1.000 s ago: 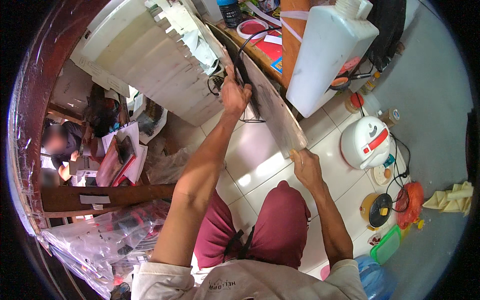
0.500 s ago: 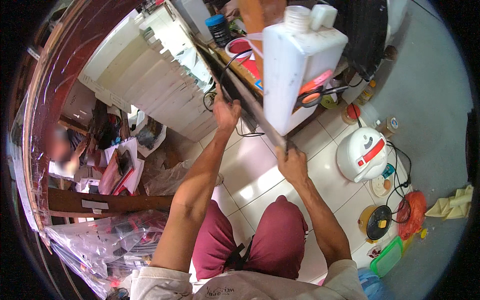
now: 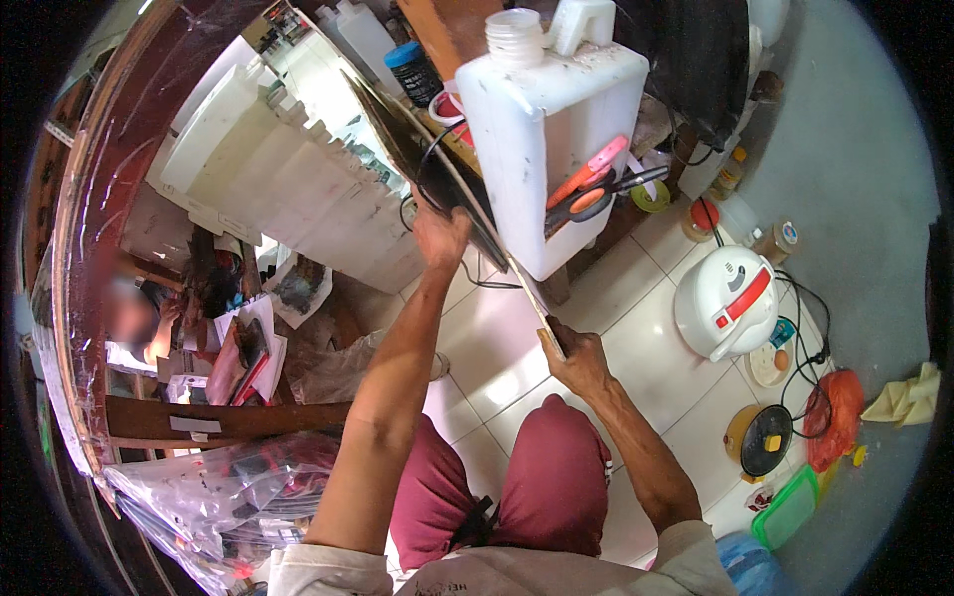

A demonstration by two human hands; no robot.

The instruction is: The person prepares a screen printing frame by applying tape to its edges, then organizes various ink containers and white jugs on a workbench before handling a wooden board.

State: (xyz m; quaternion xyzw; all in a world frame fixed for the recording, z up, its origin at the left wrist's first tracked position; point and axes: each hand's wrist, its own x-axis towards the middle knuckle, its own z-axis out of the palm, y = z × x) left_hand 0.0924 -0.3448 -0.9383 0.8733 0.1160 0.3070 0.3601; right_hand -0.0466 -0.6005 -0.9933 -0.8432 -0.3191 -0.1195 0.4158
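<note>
A long thin panel (image 3: 485,221), dark on its face with a pale narrow edge, slants from the upper middle down toward my knees. The near end of the panel is gripped by my right hand (image 3: 578,360), its fingers closed on the edge. My left hand (image 3: 440,233) is closed around the panel's left side farther up; its fingertips are partly hidden. A black cable (image 3: 427,164) loops beside that hand. Just right of the panel is a cut-open white plastic jug (image 3: 507,129) with orange-handled scissors (image 3: 590,203) and a pink-handled tool (image 3: 588,171) in its opening.
A white rice cooker (image 3: 725,303), a yellow pot (image 3: 760,439), a red plastic bag (image 3: 835,417) and a green lid (image 3: 785,507) are on the tiled floor at right. Large pale stacked shapes (image 3: 288,189) fill the left. A blue-lidded jar (image 3: 412,72) stands behind the panel.
The panel's near end and my right hand have come lower, toward my knees. My left hand has shifted slightly left. The view has turned, so the jug appears farther left.
</note>
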